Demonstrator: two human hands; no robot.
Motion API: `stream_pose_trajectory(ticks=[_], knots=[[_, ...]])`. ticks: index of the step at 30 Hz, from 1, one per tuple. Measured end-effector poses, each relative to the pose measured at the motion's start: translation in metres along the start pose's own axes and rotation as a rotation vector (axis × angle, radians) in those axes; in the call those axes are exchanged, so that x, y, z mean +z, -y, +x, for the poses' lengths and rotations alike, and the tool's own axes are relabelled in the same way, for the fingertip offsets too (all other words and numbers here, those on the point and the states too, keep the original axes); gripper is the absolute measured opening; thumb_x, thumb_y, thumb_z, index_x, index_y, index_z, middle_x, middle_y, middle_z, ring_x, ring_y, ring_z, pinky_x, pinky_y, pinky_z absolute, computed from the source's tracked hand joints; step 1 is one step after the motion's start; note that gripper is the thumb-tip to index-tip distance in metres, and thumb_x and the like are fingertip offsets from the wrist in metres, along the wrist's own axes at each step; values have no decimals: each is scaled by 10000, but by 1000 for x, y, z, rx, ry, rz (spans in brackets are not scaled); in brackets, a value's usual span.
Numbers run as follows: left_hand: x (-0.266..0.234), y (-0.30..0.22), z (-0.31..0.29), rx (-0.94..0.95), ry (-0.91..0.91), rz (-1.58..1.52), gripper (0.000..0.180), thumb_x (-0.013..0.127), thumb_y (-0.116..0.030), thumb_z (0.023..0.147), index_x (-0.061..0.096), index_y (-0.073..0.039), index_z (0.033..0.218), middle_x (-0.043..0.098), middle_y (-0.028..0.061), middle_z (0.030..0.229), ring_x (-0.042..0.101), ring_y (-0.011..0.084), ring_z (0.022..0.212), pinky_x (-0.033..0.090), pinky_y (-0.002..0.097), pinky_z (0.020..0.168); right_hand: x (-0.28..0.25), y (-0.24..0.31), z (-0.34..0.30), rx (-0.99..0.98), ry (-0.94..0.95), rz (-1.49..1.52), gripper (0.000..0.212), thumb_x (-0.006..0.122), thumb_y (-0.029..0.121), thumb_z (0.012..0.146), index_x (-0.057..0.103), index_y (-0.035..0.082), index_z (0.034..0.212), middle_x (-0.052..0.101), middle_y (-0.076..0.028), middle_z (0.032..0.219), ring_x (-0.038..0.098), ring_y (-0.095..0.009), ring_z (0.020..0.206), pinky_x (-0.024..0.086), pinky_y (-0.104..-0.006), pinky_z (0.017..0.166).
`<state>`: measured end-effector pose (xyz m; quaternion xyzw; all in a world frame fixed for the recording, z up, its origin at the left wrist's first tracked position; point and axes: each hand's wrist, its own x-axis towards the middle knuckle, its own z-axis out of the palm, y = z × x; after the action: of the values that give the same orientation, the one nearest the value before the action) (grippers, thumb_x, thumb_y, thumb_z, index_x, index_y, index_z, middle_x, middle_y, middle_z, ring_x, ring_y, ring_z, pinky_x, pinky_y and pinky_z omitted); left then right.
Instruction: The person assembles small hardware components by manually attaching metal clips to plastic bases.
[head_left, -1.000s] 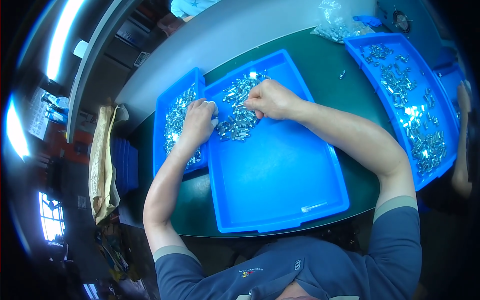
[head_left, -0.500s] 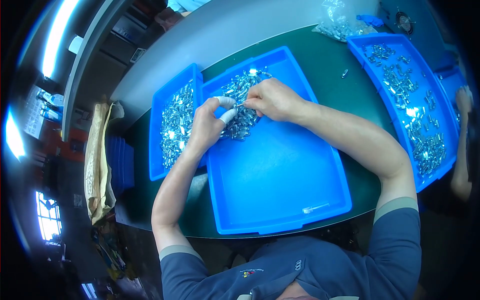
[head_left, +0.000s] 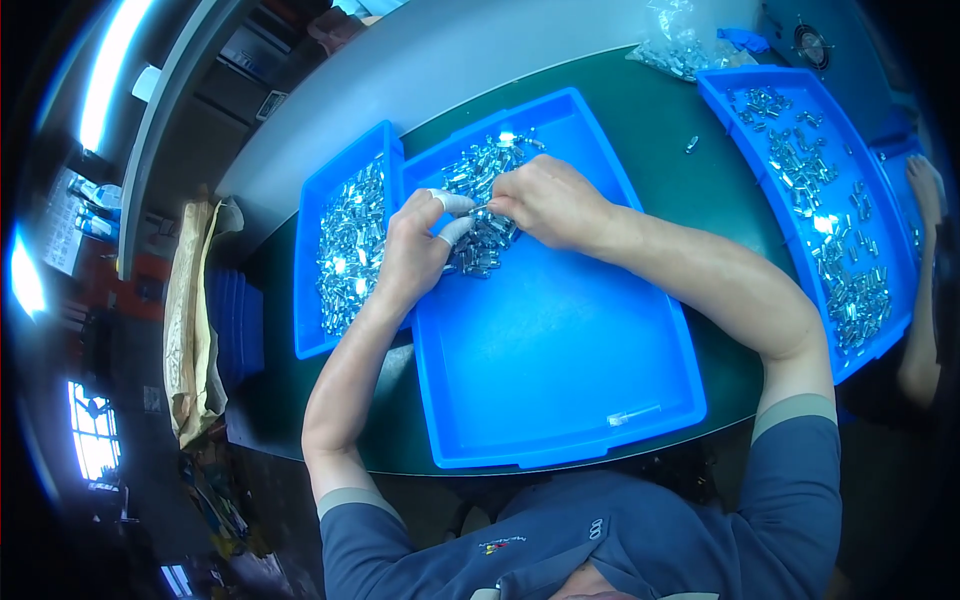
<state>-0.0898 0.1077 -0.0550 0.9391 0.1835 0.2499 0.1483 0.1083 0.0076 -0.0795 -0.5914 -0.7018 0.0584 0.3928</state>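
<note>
Over the far part of a blue tray (head_left: 560, 350) both my hands meet above a heap of small shiny metal parts (head_left: 480, 165). My left hand (head_left: 418, 238), with white covers on its thumb and a finger, pinches one end of a small metal part (head_left: 482, 207). At the other end my right hand (head_left: 545, 203) has thumb and forefinger closed on the same part. Its exact shape is too small to make out. More such metal parts lie in the heap under and around my fingers.
Left stands a second blue tray (head_left: 352, 250) full of metal parts; right, a third tray (head_left: 850, 210) with scattered ones. A plastic bag (head_left: 680, 55) of parts lies at the back. One loose part (head_left: 691, 145) rests on the green table (head_left: 655, 120). Another person's hand (head_left: 926, 185) shows far right.
My hands stay together at nearly the same spot, still holding the small part. At the far right, the other person's hand has shifted slightly away.
</note>
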Motion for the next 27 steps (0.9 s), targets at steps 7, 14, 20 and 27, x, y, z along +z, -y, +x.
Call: stream_pose_trajectory(ticks=[7,14,20,27], knots=[[3,1,-2,122,-3,56,243,787,-23,779,737,-51,1015,701,99,960,670,269,948,540,380,822,2,1,-3,-10,42,2,223,652,223,907,708,43,789,658,-207,737,653,-414,774,493,-526,699],[-2,-7,-3,170,-1,142,240,779,-16,759,727,-62,988,681,110,916,645,307,901,525,410,799,5,-6,-2,46,106,105,237,629,212,917,707,34,780,676,-135,670,682,-335,710,516,-471,685],[-56,20,-11,-49,-210,565,232,767,-29,785,715,-57,1010,698,121,999,653,320,995,523,422,867,3,-10,5,105,47,217,253,622,240,923,732,26,843,703,-102,686,692,-269,679,534,-410,677],[-34,25,-13,127,110,587,273,784,-96,750,731,-63,1016,688,125,1133,588,359,1147,463,455,1012,0,-11,3,114,32,199,258,663,265,896,743,21,871,695,-158,742,681,-311,708,512,-425,664]])
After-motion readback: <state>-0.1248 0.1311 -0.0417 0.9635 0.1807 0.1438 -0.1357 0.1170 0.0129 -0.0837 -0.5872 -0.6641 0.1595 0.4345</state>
